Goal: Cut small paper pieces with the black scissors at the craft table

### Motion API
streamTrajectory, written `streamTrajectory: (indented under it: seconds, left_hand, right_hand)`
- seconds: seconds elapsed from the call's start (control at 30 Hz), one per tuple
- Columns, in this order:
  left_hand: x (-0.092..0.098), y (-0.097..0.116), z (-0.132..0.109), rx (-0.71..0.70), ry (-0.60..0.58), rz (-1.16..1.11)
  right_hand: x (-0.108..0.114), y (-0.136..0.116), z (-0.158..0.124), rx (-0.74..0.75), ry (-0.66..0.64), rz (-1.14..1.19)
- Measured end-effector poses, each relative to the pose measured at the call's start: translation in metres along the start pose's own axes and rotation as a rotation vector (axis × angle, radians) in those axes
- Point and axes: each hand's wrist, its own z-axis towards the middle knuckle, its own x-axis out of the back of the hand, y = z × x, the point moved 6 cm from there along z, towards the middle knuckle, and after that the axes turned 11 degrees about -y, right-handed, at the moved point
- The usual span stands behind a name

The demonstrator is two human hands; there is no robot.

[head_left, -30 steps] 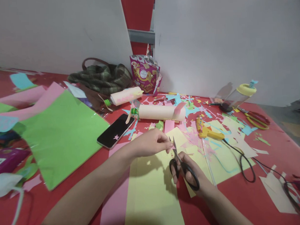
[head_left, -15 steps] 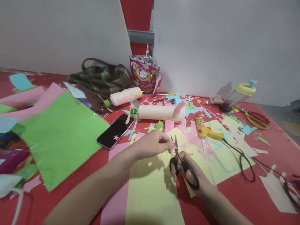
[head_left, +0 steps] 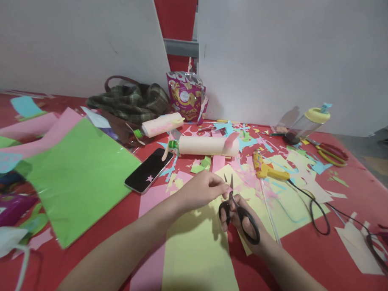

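My right hand (head_left: pixel 244 218) is closed round the black handles of a pair of scissors (head_left: pixel 231 194), whose blades point away from me and stand slightly apart. Just left of the blades, my left hand (head_left: pixel 206 188) pinches a small piece of pink paper (head_left: pixel 229 190), mostly hidden by the fingertips. Below both hands lies a sheet of yellow paper (head_left: pixel 197 251). A pink paper star (head_left: pixel 149 178) rests on the black phone (head_left: pixel 150 169), left of my left hand.
Beyond my hands lies a paper-wrapped bottle (head_left: pixel 206 145) with a green cap. A yellow glue gun (head_left: pixel 271 171) and its black cord are on the right, near red-handled scissors (head_left: pixel 332 154). Green paper (head_left: pixel 83 175) covers the left side. Paper scraps litter the red table.
Both hands and the scissors have shifted slightly to the right. The scissors' blades have turned a little clockwise and remain apart.
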Motion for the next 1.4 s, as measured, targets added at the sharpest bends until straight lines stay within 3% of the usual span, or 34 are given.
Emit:
streamTrajectory:
  seconds: [0.57, 1.4]
  left_hand:
    - [-0.0067, -0.0013, 0.0027, -0.008, 0.082, -0.045]
    - [-0.0079, -0.0038, 0.0031, -0.017, 0.09, 0.0]
  right_hand:
    - [0.0012, -0.0025, -0.0008, 0.024, 0.046, -0.087]
    - [0.004, -0.0037, 0.0003, 0.001, 0.11, -0.159]
